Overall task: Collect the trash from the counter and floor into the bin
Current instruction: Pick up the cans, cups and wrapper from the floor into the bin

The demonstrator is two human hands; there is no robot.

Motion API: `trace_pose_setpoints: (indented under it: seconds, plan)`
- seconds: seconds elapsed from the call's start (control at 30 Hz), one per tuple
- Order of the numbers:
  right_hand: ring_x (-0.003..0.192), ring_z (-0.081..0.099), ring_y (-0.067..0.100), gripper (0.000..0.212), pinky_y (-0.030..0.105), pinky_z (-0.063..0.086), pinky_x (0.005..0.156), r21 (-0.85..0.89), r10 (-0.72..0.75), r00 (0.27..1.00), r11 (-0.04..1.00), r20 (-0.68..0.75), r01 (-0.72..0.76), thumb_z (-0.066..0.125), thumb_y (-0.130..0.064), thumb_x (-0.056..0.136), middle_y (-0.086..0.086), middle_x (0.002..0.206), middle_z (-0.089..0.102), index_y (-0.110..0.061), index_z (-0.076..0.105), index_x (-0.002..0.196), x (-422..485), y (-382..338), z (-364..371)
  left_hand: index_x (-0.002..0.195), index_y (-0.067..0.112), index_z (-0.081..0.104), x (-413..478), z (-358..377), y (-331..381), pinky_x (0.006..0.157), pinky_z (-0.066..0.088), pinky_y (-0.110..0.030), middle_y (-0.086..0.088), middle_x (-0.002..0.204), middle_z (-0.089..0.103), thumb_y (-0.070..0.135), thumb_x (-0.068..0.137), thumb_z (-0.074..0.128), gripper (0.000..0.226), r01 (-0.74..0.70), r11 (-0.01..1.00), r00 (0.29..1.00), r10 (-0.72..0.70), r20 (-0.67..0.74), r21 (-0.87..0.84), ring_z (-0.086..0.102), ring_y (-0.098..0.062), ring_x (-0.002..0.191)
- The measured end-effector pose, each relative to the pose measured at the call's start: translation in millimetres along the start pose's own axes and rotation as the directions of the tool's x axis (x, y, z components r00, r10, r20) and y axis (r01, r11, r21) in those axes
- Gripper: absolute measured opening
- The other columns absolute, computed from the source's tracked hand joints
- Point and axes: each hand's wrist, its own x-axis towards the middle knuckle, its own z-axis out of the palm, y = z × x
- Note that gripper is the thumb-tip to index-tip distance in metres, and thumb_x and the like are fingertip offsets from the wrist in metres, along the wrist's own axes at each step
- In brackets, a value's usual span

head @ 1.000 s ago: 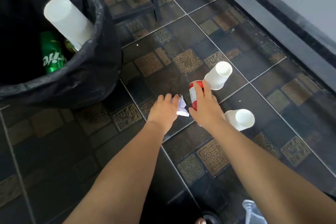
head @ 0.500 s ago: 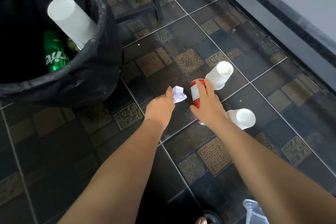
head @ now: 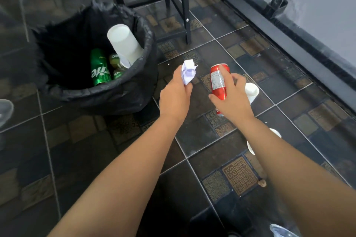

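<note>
- Black plastic lines the bin (head: 92, 100), which stands on the tiled floor (head: 212, 150). Inside it are a white cup (head: 123, 44) leaning against the liner, a green can (head: 100, 67) and at least one more greenish container beside that can. That share of the job looks done.
- Just right of the bin's rim, the left hand (head: 174, 100) pinches a crumpled paper (head: 187, 73), with its fingers curled round the lower part of the wad.
- Farther from the bin than that, the right hand (head: 231, 100) grips a red can (head: 218, 81). The fingers wrap its side and the can is tilted, top end pointing away from the person.
- Both hands are full and appear lifted off the floor, but neither is over the bin's opening. I judge this to be the carry, with the drop not yet made. The paper has the shorter way to go.
- Left on the floor on the far side of the right hand from the bin is a second cup (head: 251, 91), lying on its side.
- A third cup (head: 249, 147) shows only in part, under the right forearm and well away from the bin.
- A clear plastic piece (head: 279, 230) at the bottom edge, farthest from the bin, may also be trash, but I cannot tell.
- No counter is in view, so nothing can be judged about that half of the task.
</note>
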Motion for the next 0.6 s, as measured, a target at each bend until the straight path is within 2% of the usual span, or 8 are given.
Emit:
trace_pose_setpoints:
  seconds: [0.07, 0.1, 0.13, 0.2, 0.3, 0.37, 0.47, 0.6]
  plan:
    - [0.115, 0.047, 0.019, 0.08, 0.009, 0.044, 0.074, 0.053, -0.027, 0.998, 0.998, -0.06, 0.03, 0.07, -0.036, 0.084, 0.004, 0.144, 0.027, -0.036, 0.023, 0.15, 8.3, -19.9, -11.6, 0.146, 0.022, 0.04, 1.8, -19.6, 12.1, 0.086, 0.044, -0.034, -0.008, 0.119, 0.069, 0.03, 0.1, 0.049, 0.048, -0.029, 0.996, 0.998, 0.024, -0.066, -0.081, 0.064, -0.031, 0.105]
    - [0.11, 0.048, 0.016, 0.082, 0.006, 0.041, 0.068, 0.089, -0.038, 0.995, 0.995, -0.093, 0.046, 0.069, -0.034, 0.084, 0.004, 0.143, 0.027, -0.036, 0.021, 0.151, 12.8, -31.9, -17.4, 0.146, 0.022, 0.04, 2.8, -29.8, 17.8, 0.082, 0.042, -0.031, -0.007, 0.117, 0.069, 0.029, 0.1, 0.049, 0.048, -0.04, 0.991, 0.994, 0.027, -0.107, -0.126, 0.064, -0.03, 0.104]
    - [0.108, 0.048, 0.016, 0.085, 0.009, 0.043, 0.07, 0.13, -0.048, 0.99, 0.989, -0.134, 0.066, 0.069, -0.032, 0.084, 0.004, 0.144, 0.028, -0.035, 0.019, 0.152, 16.8, -45.0, -23.1, 0.146, 0.023, 0.041, 4.3, -40.4, 22.9, 0.078, 0.039, -0.027, -0.006, 0.116, 0.069, 0.029, 0.1, 0.049, 0.048, -0.043, 0.984, 0.989, 0.016, -0.15, -0.173, 0.064, -0.029, 0.102]
    - [0.117, 0.049, 0.018, 0.088, 0.024, 0.045, 0.086, 0.2, -0.069, 0.972, 0.973, -0.223, 0.115, 0.068, -0.03, 0.085, 0.004, 0.147, 0.03, -0.032, 0.014, 0.154, 24.4, -72.9, -32.9, 0.146, 0.023, 0.043, 8.2, -61.9, 29.9, 0.074, 0.036, -0.021, -0.003, 0.115, 0.069, 0.026, 0.099, 0.05, 0.047, -0.04, 0.956, 0.972, -0.031, -0.235, -0.292, 0.064, -0.023, 0.098]
    - [0.136, 0.038, 0.016, 0.088, 0.021, 0.034, 0.096, 0.303, -0.089, 0.952, 0.936, -0.293, 0.18, 0.068, -0.031, 0.088, 0.002, 0.156, 0.027, -0.022, 0.011, 0.155, 34.4, -117.9, -41.5, 0.143, 0.018, 0.047, 17.3, -97.4, 29.9, 0.069, 0.039, -0.021, 0.0, 0.102, 0.066, 0.022, 0.1, 0.049, 0.043, -0.07, 0.917, 0.931, -0.08, -0.356, -0.392, 0.059, -0.013, 0.085]
    - [0.138, 0.036, 0.013, 0.089, 0.022, 0.034, 0.101, 0.36, -0.123, 0.944, 0.903, -0.305, 0.233, 0.068, -0.036, 0.088, -0.002, 0.158, 0.026, -0.022, 0.011, 0.155, 40.3, -150.2, -42.2, 0.14, 0.018, 0.05, 26.2, -123.4, 19.6, 0.065, 0.036, -0.021, -0.001, 0.099, 0.067, 0.024, 0.1, 0.049, 0.04, -0.058, 0.923, 0.895, -0.121, -0.429, -0.38, 0.059, -0.014, 0.083]
    - [0.134, 0.043, 0.012, 0.087, 0.03, 0.042, 0.103, 0.379, -0.227, 0.935, 0.868, -0.273, 0.321, 0.067, -0.043, 0.087, -0.005, 0.155, 0.03, -0.025, 0.014, 0.154, 45.3, -199.5, -35.4, 0.142, 0.022, 0.047, 36.6, -162.3, -11.8, 0.069, 0.036, -0.025, -0.004, 0.103, 0.071, 0.026, 0.099, 0.045, 0.043, 0.043, 0.951, 0.839, -0.201, -0.505, -0.307, 0.062, -0.021, 0.088]
    - [0.117, 0.057, 0.015, 0.08, 0.04, 0.053, 0.091, 0.336, -0.375, 0.904, 0.841, -0.205, 0.425, 0.069, -0.045, 0.082, -0.005, 0.144, 0.044, -0.026, 0.024, 0.146, 47.9, -256.9, -12.6, 0.145, 0.024, 0.041, 41.8, -198.9, -65.7, 0.074, 0.035, -0.031, -0.012, 0.114, 0.068, 0.022, 0.099, 0.042, 0.046, 0.227, 0.971, 0.849, -0.232, -0.475, -0.069, 0.06, -0.034, 0.1]
